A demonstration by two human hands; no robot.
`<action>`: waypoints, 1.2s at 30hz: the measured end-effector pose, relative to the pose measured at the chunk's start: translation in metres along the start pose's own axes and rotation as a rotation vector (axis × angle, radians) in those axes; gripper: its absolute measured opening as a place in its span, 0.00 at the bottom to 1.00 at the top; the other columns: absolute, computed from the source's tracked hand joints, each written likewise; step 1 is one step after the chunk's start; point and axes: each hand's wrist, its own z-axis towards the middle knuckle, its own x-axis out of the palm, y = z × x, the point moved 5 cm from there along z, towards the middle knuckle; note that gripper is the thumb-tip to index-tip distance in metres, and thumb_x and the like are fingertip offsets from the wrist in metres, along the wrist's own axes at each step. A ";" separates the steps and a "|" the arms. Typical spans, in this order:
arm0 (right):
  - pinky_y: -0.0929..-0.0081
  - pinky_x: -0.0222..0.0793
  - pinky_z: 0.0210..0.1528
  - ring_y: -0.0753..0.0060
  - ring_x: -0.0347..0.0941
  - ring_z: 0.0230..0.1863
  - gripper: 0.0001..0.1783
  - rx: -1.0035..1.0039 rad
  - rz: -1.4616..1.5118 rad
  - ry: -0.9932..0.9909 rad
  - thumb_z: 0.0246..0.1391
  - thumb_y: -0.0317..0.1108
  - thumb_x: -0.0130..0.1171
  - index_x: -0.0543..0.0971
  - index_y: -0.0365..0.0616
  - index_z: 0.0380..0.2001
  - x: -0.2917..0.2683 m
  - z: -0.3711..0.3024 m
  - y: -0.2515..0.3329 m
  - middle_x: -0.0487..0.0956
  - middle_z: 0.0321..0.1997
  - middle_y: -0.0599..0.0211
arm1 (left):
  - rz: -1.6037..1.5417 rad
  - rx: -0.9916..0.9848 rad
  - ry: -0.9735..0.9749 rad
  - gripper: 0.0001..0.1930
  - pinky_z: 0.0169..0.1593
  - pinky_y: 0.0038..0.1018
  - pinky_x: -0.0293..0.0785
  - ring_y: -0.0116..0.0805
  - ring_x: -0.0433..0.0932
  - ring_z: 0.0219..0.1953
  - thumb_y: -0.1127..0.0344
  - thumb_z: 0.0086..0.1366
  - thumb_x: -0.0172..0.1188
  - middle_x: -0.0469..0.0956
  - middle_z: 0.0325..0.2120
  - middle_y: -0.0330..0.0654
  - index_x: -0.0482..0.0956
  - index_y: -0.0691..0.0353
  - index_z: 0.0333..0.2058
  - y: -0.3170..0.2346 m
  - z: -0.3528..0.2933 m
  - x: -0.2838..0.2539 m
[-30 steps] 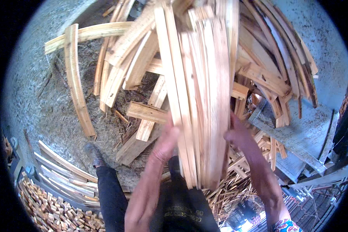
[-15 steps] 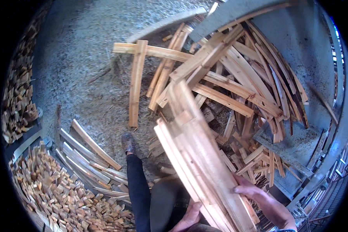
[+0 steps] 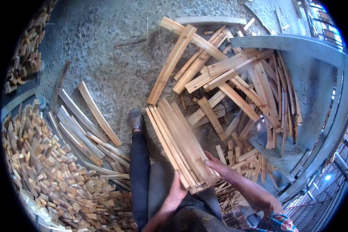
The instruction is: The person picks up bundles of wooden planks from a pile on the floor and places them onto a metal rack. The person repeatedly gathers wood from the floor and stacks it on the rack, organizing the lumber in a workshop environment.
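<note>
Your left hand point(image 3: 176, 193) and right hand point(image 3: 218, 168) are clamped on opposite sides of a gathered bundle of long, straight, pale-tan wooden boards point(image 3: 181, 141), though their undersides seem hidden; ahead of your right hand, loose orange-tan wooden boards point(image 3: 239, 101) lie ungathered.

Left hand point(image 3: 176, 192) and right hand point(image 3: 218, 165) are partly hidden under plank bundle point(image 3: 183, 145). Left forearm point(image 3: 160, 219) is cut off near; block heap point(image 3: 52, 170), left.
</note>
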 end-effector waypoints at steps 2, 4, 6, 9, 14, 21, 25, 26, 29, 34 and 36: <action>0.69 0.42 0.64 0.63 0.42 0.66 0.54 0.037 0.024 -0.032 0.43 0.51 0.59 0.39 0.36 0.62 0.015 0.001 0.016 0.45 0.65 0.51 | -0.019 0.011 0.010 0.36 0.57 0.37 0.59 0.39 0.61 0.55 0.39 0.58 0.46 0.63 0.53 0.44 0.54 0.59 0.57 -0.005 -0.002 0.002; 0.69 0.43 0.63 0.63 0.42 0.66 0.54 0.073 -0.018 -0.050 0.43 0.49 0.59 0.39 0.36 0.62 0.019 0.000 0.019 0.44 0.65 0.51 | -0.028 0.015 -0.004 0.36 0.56 0.37 0.61 0.39 0.63 0.54 0.39 0.58 0.46 0.63 0.53 0.44 0.55 0.60 0.57 0.000 0.002 -0.005; 0.69 0.46 0.62 0.63 0.45 0.65 0.52 0.068 0.003 -0.031 0.43 0.45 0.60 0.40 0.37 0.62 0.021 0.004 0.021 0.48 0.64 0.51 | -0.076 0.020 0.067 0.36 0.55 0.37 0.62 0.40 0.65 0.53 0.39 0.58 0.46 0.64 0.52 0.45 0.55 0.60 0.57 -0.006 0.012 -0.006; 0.71 0.49 0.61 0.65 0.50 0.62 0.50 0.072 0.012 -0.056 0.43 0.41 0.60 0.42 0.39 0.62 0.016 0.013 0.006 0.53 0.63 0.54 | -0.131 -0.035 0.024 0.34 0.52 0.39 0.66 0.41 0.68 0.50 0.42 0.59 0.45 0.67 0.49 0.47 0.57 0.62 0.56 -0.010 0.016 -0.003; 0.70 0.57 0.57 0.68 0.57 0.59 0.41 0.019 0.050 -0.083 0.48 0.42 0.58 0.51 0.40 0.60 0.026 -0.015 -0.002 0.62 0.58 0.59 | -0.052 0.027 0.162 0.34 0.49 0.41 0.69 0.44 0.67 0.50 0.47 0.55 0.51 0.65 0.48 0.49 0.56 0.63 0.55 -0.029 -0.039 0.037; 0.67 0.74 0.37 0.61 0.65 0.52 0.35 -0.167 -0.023 0.020 0.49 0.39 0.56 0.56 0.43 0.59 0.056 -0.100 0.057 0.65 0.55 0.56 | 1.202 1.017 0.190 0.49 0.59 0.33 0.52 0.42 0.53 0.59 0.54 0.41 0.70 0.53 0.56 0.54 0.50 0.62 0.58 -0.038 -0.120 0.055; 0.68 0.67 0.47 0.62 0.62 0.55 0.35 -0.371 -0.195 0.020 0.49 0.36 0.55 0.55 0.42 0.60 0.074 -0.138 0.115 0.63 0.57 0.57 | 0.579 0.775 0.307 0.45 0.57 0.34 0.56 0.45 0.54 0.59 0.55 0.46 0.67 0.53 0.57 0.52 0.51 0.61 0.59 -0.047 -0.135 0.097; 0.70 0.61 0.53 0.62 0.60 0.57 0.36 -0.434 -0.201 0.054 0.49 0.36 0.54 0.53 0.44 0.61 0.095 -0.150 0.136 0.61 0.59 0.58 | 0.168 0.475 0.365 0.44 0.56 0.34 0.58 0.45 0.56 0.59 0.57 0.46 0.67 0.54 0.57 0.52 0.52 0.61 0.58 -0.058 -0.124 0.112; 0.64 0.59 0.55 0.61 0.60 0.56 0.47 -0.538 -0.295 0.226 0.38 0.43 0.59 0.49 0.39 0.60 0.209 -0.194 0.226 0.63 0.55 0.55 | -0.296 0.271 0.573 0.44 0.53 0.32 0.63 0.42 0.60 0.56 0.64 0.47 0.66 0.57 0.55 0.51 0.48 0.62 0.59 -0.123 -0.212 0.181; 0.61 0.48 0.61 0.49 0.50 0.61 0.62 -0.828 -0.536 0.224 0.30 0.49 0.62 0.38 0.29 0.60 0.313 -0.170 0.316 0.52 0.60 0.39 | 0.031 0.710 0.595 0.35 0.51 0.36 0.69 0.43 0.64 0.52 0.62 0.54 0.48 0.57 0.52 0.52 0.41 0.59 0.59 -0.274 -0.236 0.194; 0.62 0.47 0.61 0.50 0.49 0.62 0.62 -0.888 -0.612 0.265 0.30 0.49 0.62 0.39 0.28 0.60 0.378 -0.165 0.356 0.51 0.61 0.39 | 0.088 0.836 0.587 0.37 0.51 0.35 0.70 0.43 0.66 0.51 0.61 0.53 0.49 0.57 0.51 0.54 0.41 0.59 0.59 -0.338 -0.257 0.193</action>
